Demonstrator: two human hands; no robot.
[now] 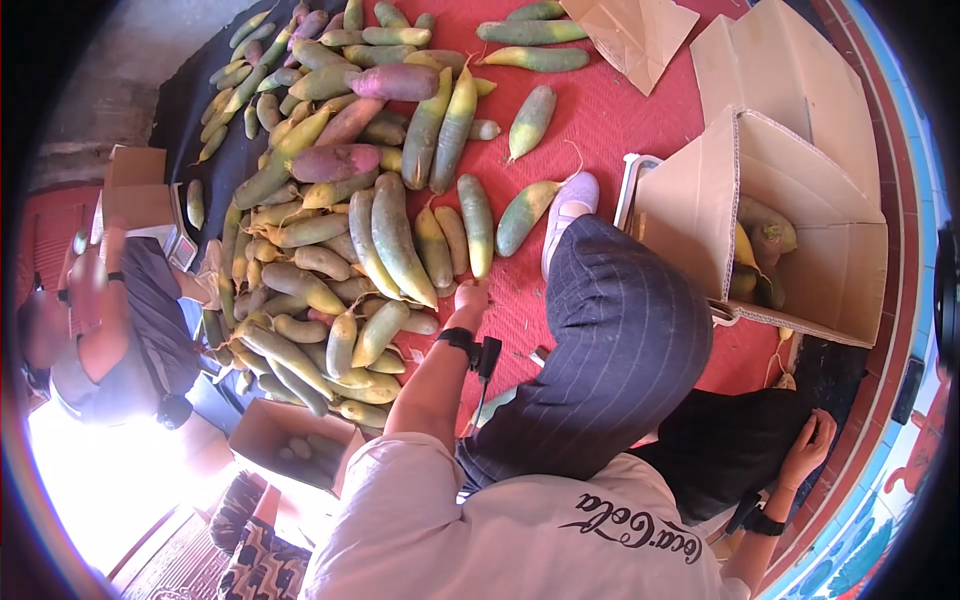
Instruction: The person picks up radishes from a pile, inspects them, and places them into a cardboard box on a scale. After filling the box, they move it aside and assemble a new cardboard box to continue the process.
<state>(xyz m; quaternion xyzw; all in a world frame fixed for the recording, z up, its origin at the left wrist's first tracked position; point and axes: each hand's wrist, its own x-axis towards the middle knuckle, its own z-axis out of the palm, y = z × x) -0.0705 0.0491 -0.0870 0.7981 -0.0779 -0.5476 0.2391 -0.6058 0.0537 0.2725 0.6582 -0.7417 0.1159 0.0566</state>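
Note:
My left hand (472,296) reaches forward over the red mat, its fingers closed at the lower, yellowish end of a green radish (477,225). Just left of that hand lie two long radishes (398,235) side by side, at the edge of a large pile. Another green radish (527,215) with a thin root rests beside my purple shoe (572,200). On the right, my right hand (808,447) lies on my dark-trousered knee, fingers spread and holding nothing.
At the right stands an open cardboard box (690,215) with some radishes inside. Flat cardboard (632,35) lies at the top. Another box (290,425) with radishes sits at the lower left. A second person (140,320) is at the left, near a scale (183,250).

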